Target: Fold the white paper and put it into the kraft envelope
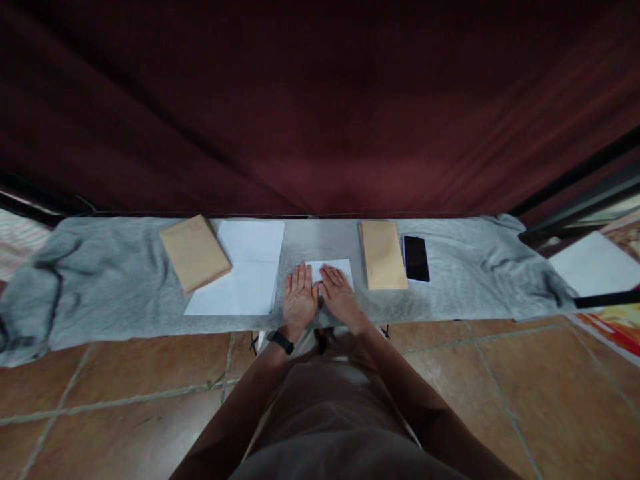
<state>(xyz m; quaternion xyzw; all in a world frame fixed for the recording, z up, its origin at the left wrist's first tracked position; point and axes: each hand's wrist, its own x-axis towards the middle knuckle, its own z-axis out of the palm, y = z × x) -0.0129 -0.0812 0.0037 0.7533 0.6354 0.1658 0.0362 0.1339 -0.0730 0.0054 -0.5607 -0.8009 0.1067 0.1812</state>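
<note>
Head view: left hand [299,301] and right hand [340,297], grip open, touch one small paper [315,269]. Two brown packets [384,255] lie apart, contents unseen.

A small piece of paper [345,266] lies mid-tabletop [465,267], the left hand [300,297] at its left edge and the right hand [341,297] on it. Left of them lie large sheets [253,267], their left side partly beneath one envelope stack [195,255]. To the right lies another envelope stack [384,257], then a phone [417,259] just beside it. A curtain [320,133] hangs behind.
</note>
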